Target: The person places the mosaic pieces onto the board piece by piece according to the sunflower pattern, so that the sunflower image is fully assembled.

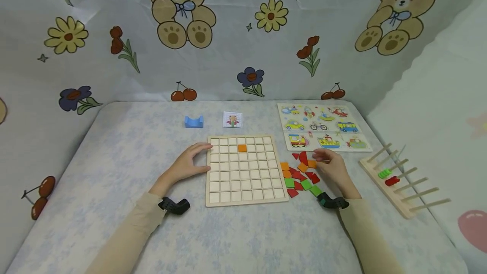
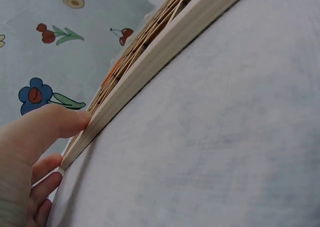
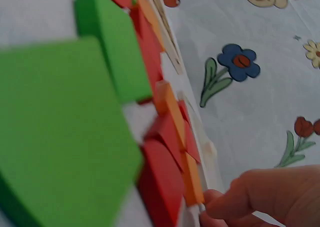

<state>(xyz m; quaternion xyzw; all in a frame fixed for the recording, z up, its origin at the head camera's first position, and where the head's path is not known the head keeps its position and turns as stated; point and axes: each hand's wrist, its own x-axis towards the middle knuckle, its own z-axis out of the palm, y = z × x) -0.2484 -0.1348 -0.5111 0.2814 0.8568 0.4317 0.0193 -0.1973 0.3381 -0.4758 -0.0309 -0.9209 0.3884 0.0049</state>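
A square wooden grid board (image 1: 247, 198) lies on the table, with one orange square (image 1: 242, 148) in a cell of its second row. My left hand (image 1: 185, 163) rests at the board's left edge, thumb and fingers spread apart; its thumb (image 2: 67, 121) lies against the wooden rim in the left wrist view. To the board's right is a loose group of pieces: orange squares, green squares (image 1: 306, 184) and red pieces (image 1: 303, 158). At this group's far right corner is my right hand (image 1: 332, 168), its bent fingertips right at an orange square (image 3: 192, 179).
A blue stand (image 1: 194, 122) and a small pattern card (image 1: 232, 119) lie behind the board. At the back right is a vehicle picture board (image 1: 323, 128). A wooden peg rack (image 1: 395, 189) with green and red beads stands along the right edge. A printed cloth hangs behind.
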